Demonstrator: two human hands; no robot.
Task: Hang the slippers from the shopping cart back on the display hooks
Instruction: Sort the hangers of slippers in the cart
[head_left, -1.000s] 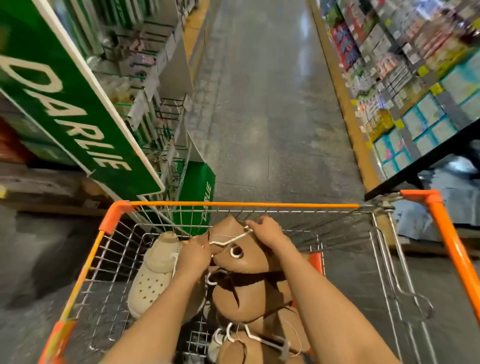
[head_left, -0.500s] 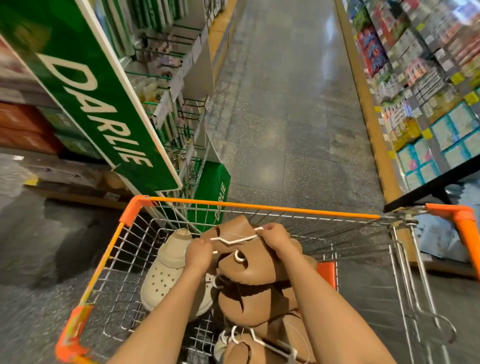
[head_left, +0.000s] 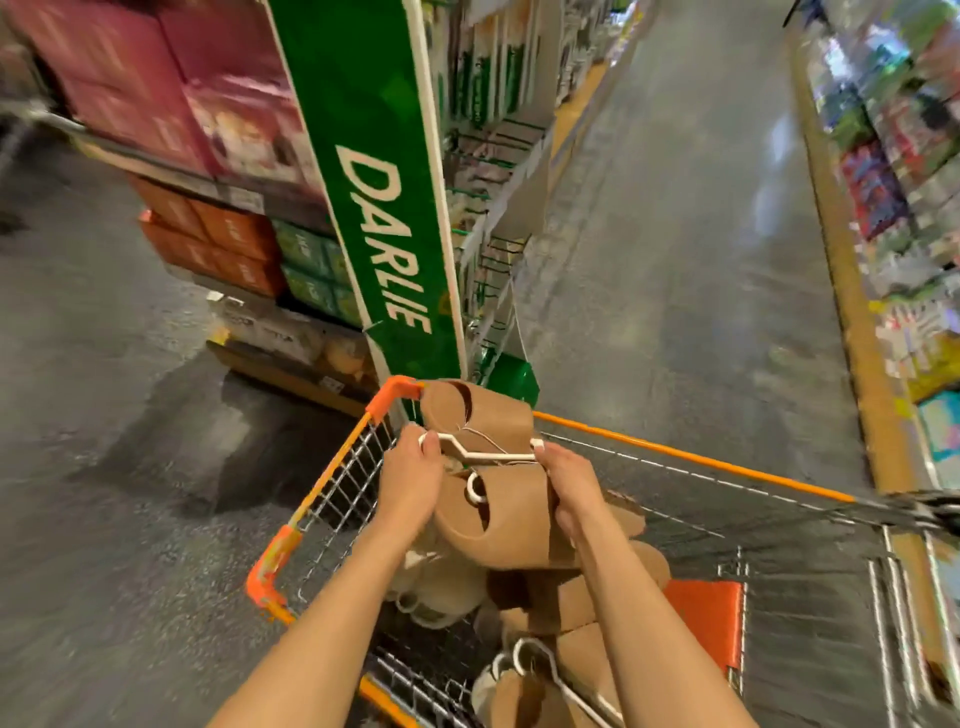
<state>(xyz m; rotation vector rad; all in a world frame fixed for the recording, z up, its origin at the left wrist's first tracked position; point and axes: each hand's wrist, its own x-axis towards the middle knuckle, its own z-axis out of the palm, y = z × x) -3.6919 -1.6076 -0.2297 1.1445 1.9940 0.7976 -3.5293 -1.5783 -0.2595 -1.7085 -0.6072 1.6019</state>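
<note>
Holding a pair of brown slippers (head_left: 493, 499) above the shopping cart (head_left: 691, 457), we clamp our left hand (head_left: 415, 478) and right hand (head_left: 569, 488) on the ends of its white hanger (head_left: 488, 453). More slippers lie below. Beyond stands the green DARLIE sign (head_left: 384, 234).

Both hands are meeting above the shopping cart (head_left: 675, 457): left hand (head_left: 413, 480) and right hand (head_left: 569, 488) flanking the slipper pair (head_left: 498, 499), more slippers (head_left: 566, 608) lying below, sign (head_left: 384, 208) standing beyond.
</note>
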